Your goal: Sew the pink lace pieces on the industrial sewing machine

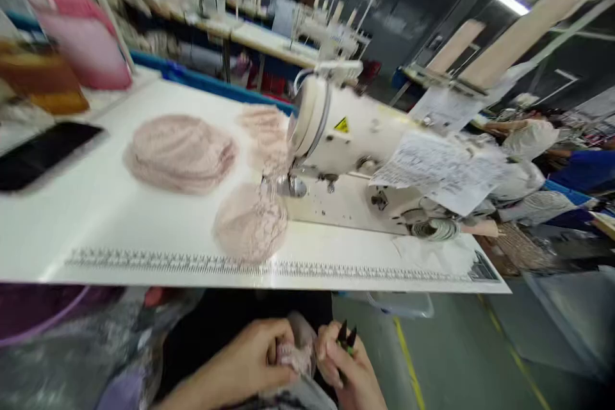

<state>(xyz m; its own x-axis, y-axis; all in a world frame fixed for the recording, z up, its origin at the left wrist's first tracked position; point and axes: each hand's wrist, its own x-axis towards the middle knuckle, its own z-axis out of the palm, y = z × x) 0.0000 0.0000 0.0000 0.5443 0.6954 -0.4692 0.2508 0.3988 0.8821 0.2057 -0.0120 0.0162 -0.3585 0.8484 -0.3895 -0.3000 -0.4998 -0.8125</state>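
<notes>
At the bottom of the head view, below the table edge, my left hand (pixel 245 362) is closed on a pale pink lace piece (pixel 300 359). Close beside it, my right hand (pixel 353 371) is wrapped round small thread snips (pixel 346 336), whose two dark points stick up apart. Its fingertips are near the lace; whether they also pinch it I cannot tell. On the table, a round pink lace piece (pixel 250 224) lies by the needle of the white sewing machine (pixel 346 118). A stack of pink fabric pieces (pixel 180 154) sits to its left.
A ruler strip (pixel 192 262) runs along the front of the white table (pixel 120 224). A black phone (pixel 43 154) lies at left. Handwritten papers (pixel 432 166) hang on the machine. A purple tub (pixel 38 314) stands low at left. Other machines and people are behind.
</notes>
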